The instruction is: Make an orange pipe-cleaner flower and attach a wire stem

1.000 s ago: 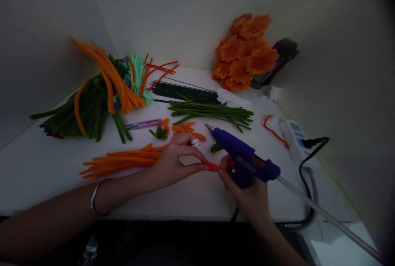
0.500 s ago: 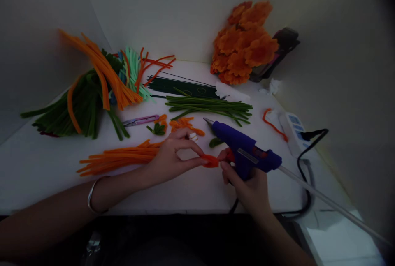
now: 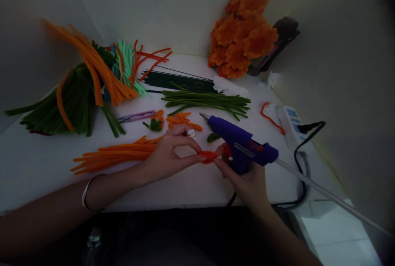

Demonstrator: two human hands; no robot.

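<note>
My left hand (image 3: 168,153) pinches one end of a small orange-red pipe cleaner loop (image 3: 207,157) between thumb and finger. The thumb and fingertip of my right hand (image 3: 248,183) touch the loop's other end. That same hand is wrapped round the handle of a blue hot glue gun (image 3: 231,133), its nozzle pointing up and left above the loop. From the gun's back sticks a long pale glue stick (image 3: 327,196). Small orange looped petals (image 3: 182,121) and a green looped piece (image 3: 154,125) lie just beyond my left hand.
Orange pipe cleaners (image 3: 114,155) lie beside my left forearm, with green ones (image 3: 206,100) farther back. A large green bundle (image 3: 68,101) fills the left. Scissors (image 3: 135,116) lie mid-table. Orange felt-like flowers (image 3: 243,35) stand at back right, near a power strip (image 3: 291,126) with a black cable.
The view has shifted slightly, so the table's things sit a little higher and farther left. Both hands keep their hold on the loop, and the glue gun stays in my right hand.
</note>
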